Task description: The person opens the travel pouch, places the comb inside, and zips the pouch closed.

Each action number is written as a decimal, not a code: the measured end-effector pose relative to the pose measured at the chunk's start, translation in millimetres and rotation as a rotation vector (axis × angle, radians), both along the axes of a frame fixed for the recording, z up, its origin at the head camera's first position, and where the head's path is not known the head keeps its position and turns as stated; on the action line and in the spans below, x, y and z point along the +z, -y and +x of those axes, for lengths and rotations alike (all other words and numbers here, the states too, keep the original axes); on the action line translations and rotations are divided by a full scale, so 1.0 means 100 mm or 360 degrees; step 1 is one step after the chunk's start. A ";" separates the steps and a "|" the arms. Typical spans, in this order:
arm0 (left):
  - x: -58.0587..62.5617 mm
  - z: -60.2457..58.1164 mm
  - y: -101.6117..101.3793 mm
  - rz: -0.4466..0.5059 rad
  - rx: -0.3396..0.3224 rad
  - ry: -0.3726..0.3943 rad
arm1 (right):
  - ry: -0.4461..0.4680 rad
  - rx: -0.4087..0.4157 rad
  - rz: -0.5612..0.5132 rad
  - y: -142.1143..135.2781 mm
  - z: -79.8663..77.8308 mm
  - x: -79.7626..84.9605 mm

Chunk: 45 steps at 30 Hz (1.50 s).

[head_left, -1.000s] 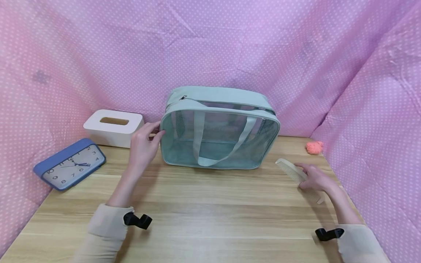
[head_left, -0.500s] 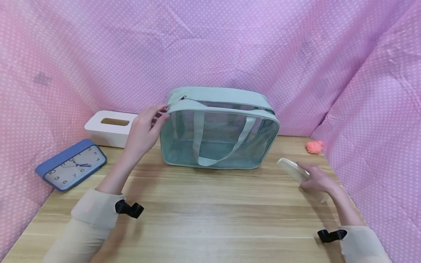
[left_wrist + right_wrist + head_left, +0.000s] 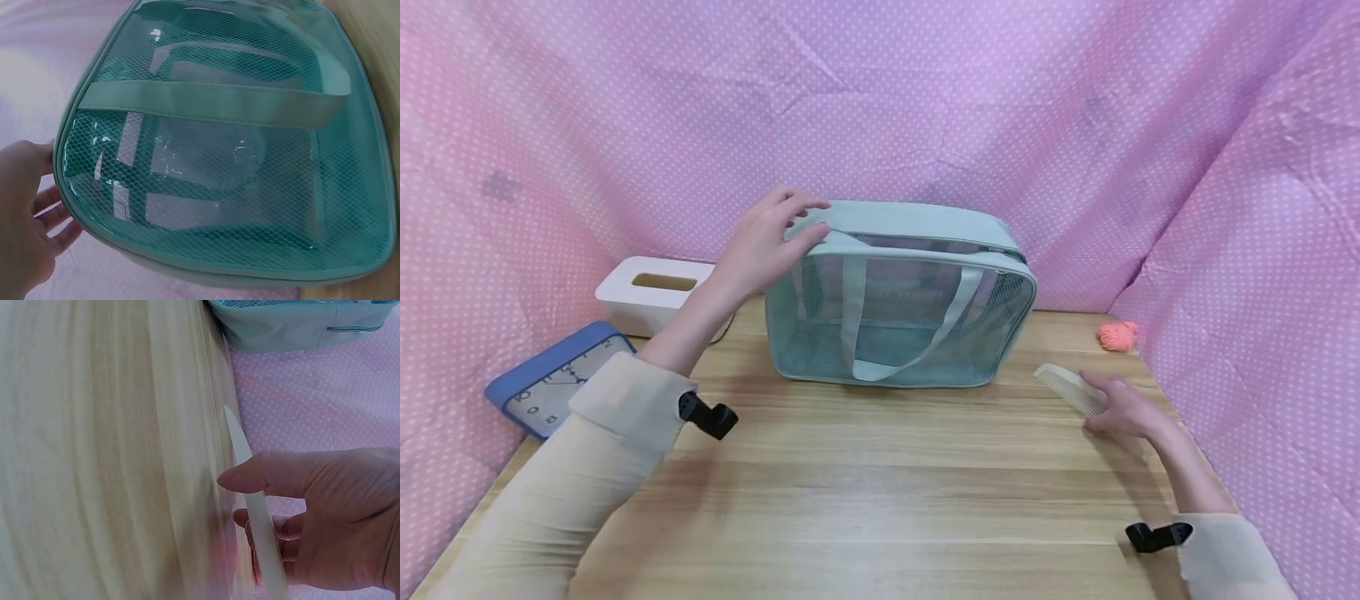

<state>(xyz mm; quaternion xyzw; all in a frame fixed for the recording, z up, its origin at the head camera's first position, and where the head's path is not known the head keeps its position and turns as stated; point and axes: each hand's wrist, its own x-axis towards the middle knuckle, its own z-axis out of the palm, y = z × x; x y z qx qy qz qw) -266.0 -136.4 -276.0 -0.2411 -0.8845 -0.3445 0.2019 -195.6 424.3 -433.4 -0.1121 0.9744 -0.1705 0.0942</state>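
Both hands at work on a counter. Left hand [image 3: 763, 246], left of centre in the head view: fingers loosely bent, thumb and fingertips apart, at the upper left corner of a pale green, box-shaped bag with clear windows and mesh panels [image 3: 898, 321]; the hand appears unclosed, and firm contact cannot be told. In the left wrist view, its fingers lie partly behind the bag's rounded edge. Right hand [image 3: 1123, 408], right of the frame: thumb and fingers pinch a cream-coloured, fine-toothed comb [image 3: 1070, 389] about its middle, one end pointing toward the bag. The right wrist view shows the comb nearly edge-on between thumb and fingers.

The bag, the main container, stands upright at the centre of the frame. Its top slit appears parted along much of its length, and a flat pale green strap [image 3: 853, 308] loops down its front. Through the clear front are seen the green lower lining and side mesh. Left of the bag sits a white, rounded rectangular tissue box [image 3: 643, 310]; its oblong top slot shows a tan interior. At the far left, a blue-framed rectangular clock [image 3: 550, 379] is partly covered by the left sleeve [image 3: 617, 433]. A small coral ball of yarn [image 3: 1117, 336] lies near the right edge of the wood-grained counter [image 3: 880, 483]. Pink-lilac polka-dot cloth [image 3: 925, 100] surrounds the scene.
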 end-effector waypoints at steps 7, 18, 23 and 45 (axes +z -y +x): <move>0.17 -0.18 -0.11 -0.0178 -0.0135 0.0271 | 0.0012 -0.0023 -0.0050 0.00 0.01 0.05; 0.34 -0.39 -0.21 -0.0564 -0.0336 0.0568 | -0.0056 -0.0080 -0.0096 -0.06 -0.02 0.25; 0.36 -0.45 -0.24 -0.0641 -0.0301 0.0631 | -0.0064 -0.0062 -0.0099 -0.08 -0.04 0.45; 0.32 -0.58 -0.32 -0.0766 -0.0208 0.0811 | -0.0277 -0.0301 -0.0101 0.05 -0.10 1.47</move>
